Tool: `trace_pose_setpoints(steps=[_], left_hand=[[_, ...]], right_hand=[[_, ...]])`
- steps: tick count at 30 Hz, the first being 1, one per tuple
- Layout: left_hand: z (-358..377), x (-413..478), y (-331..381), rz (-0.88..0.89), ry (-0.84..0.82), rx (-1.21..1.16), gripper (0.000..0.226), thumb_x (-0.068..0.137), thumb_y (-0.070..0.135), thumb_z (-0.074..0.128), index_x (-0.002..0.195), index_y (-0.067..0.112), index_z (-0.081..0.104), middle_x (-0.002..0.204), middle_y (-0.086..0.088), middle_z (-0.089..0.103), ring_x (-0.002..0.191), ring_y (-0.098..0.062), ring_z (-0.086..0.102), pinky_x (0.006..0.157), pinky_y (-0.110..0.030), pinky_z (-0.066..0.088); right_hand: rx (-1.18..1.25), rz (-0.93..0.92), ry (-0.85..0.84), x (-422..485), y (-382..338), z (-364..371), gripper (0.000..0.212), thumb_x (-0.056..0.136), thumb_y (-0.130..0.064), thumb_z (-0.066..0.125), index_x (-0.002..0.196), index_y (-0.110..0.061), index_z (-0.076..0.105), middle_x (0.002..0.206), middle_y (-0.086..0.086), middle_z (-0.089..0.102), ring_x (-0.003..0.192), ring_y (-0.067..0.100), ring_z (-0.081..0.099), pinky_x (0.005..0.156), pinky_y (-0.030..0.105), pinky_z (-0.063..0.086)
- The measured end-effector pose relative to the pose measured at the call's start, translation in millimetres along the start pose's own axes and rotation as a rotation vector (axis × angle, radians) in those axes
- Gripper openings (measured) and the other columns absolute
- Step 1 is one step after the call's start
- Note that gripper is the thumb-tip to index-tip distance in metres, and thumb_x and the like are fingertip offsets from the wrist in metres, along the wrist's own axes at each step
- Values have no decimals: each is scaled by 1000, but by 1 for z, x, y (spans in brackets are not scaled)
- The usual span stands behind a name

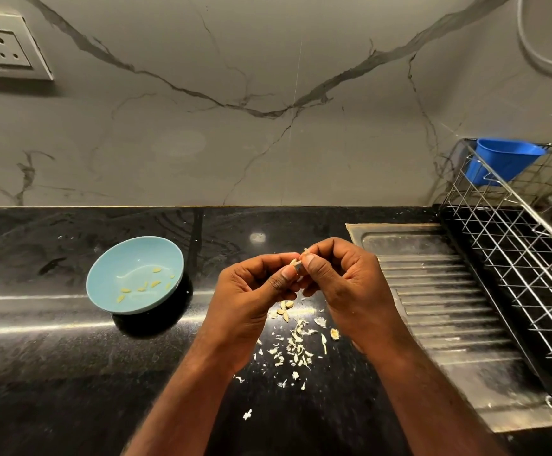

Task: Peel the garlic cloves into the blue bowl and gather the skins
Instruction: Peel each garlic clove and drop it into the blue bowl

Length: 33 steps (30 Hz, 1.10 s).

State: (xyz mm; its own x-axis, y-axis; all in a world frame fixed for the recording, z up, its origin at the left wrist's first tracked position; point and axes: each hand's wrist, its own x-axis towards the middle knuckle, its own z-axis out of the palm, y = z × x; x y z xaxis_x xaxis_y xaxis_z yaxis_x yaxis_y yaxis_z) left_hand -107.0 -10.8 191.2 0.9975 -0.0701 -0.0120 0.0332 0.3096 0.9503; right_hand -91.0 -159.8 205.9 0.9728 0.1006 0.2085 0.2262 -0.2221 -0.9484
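The left hand and right hand are raised together above the middle of the surface, with fingertips meeting. Both hands pinch one garlic clove between thumbs and forefingers. The remaining fingers of each hand are curled inward. The clove is small and largely hidden by the fingertips; a pale strip of skin projects from its far end.

Directly below and nearer than the hands, loose skins lie scattered on the surface in a rough pile. A few larger pale pieces lie at the far edge of this pile, and one more piece lies at its right edge. Whether these are cloves or husks cannot be told.

The blue bowl stands on the surface to the left of the hands, well apart from them. It contains several peeled cloves, spread across its bottom.

To the right of the hands, a ribbed metal drainboard is set into the surface. A wire rack stands on its right side, with a blue cup at the rack's far end.

The veined wall carries a socket at far left.
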Motion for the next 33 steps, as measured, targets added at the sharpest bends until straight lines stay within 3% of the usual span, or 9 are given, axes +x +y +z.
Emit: trace_pose_setpoints(steps=[3, 6, 12, 15, 17, 20, 23, 27, 33], left_hand=[[1, 0, 0, -10, -10, -9, 26, 79, 19, 67, 102, 10, 74, 93, -11, 76, 84, -18, 70, 71, -22, 55], [0, -1, 0, -10, -18, -11, 27, 78, 20, 67, 102, 9, 73, 93, -12, 75, 84, -19, 70, 71, -23, 55], [0, 0, -1, -16, -7, -42, 22, 78, 17, 67, 97, 13, 77, 88, -11, 75, 80, -18, 69, 70, -23, 56], [-1, 0, -3, -39, 23, -107, 22, 76, 14, 68, 96, 11, 77, 87, -13, 74, 78, -20, 69, 70, -23, 57], [-1, -1, -4, -51, 35, -134, 25, 76, 12, 67, 99, 6, 74, 87, -14, 74, 77, -21, 70, 70, -24, 57], [0, 0, -4, -55, 51, -165, 29, 75, 11, 67, 102, 2, 70, 88, -15, 74, 78, -23, 71, 69, -24, 58], [-1, 1, -4, -61, 80, -203, 31, 77, 11, 66, 106, -1, 67, 91, -17, 74, 80, -24, 71, 70, -25, 58], [-3, 1, -5, -78, 97, -234, 30, 78, 11, 65, 106, -2, 67, 88, -15, 73, 78, -22, 70, 70, -24, 58], [-3, 2, -9, -16, 151, -58, 22, 76, 17, 70, 96, 9, 74, 84, -10, 75, 77, -20, 70, 71, -24, 58]], right_hand=[[31, 4, 15, 0, 2, 0, 8, 90, -30, 62, 85, -23, 65, 71, -5, 70, 66, 13, 70, 62, 26, 58], [38, -7, 11, -1, 2, 0, 20, 81, -43, 58, 86, -24, 63, 70, -11, 70, 66, 10, 69, 61, 23, 57], [140, 17, 37, 0, 7, 1, 20, 95, -34, 59, 87, -16, 63, 70, -3, 69, 66, 11, 67, 64, 25, 56], [224, 43, 78, 2, 9, -3, 21, 88, -38, 62, 85, -17, 65, 72, 2, 68, 68, 18, 67, 67, 31, 55], [188, 61, 96, 3, 11, -7, 22, 84, -42, 60, 85, -20, 66, 74, 4, 69, 70, 21, 68, 67, 37, 58], [-26, 58, 70, 3, 15, -8, 17, 94, -31, 55, 88, -22, 68, 79, 2, 71, 73, 19, 70, 70, 45, 61], [-209, 31, 54, 1, 19, -7, 21, 98, -25, 53, 91, -18, 71, 75, -2, 70, 70, 13, 69, 68, 40, 60], [-354, -5, 77, -3, 16, -9, 4, 89, -18, 72, 86, -17, 75, 72, -9, 71, 68, 3, 67, 62, 13, 53], [-343, -10, -3, -3, 3, -11, 7, 89, -14, 71, 92, -19, 74, 77, -9, 71, 71, 4, 66, 60, 12, 51]])
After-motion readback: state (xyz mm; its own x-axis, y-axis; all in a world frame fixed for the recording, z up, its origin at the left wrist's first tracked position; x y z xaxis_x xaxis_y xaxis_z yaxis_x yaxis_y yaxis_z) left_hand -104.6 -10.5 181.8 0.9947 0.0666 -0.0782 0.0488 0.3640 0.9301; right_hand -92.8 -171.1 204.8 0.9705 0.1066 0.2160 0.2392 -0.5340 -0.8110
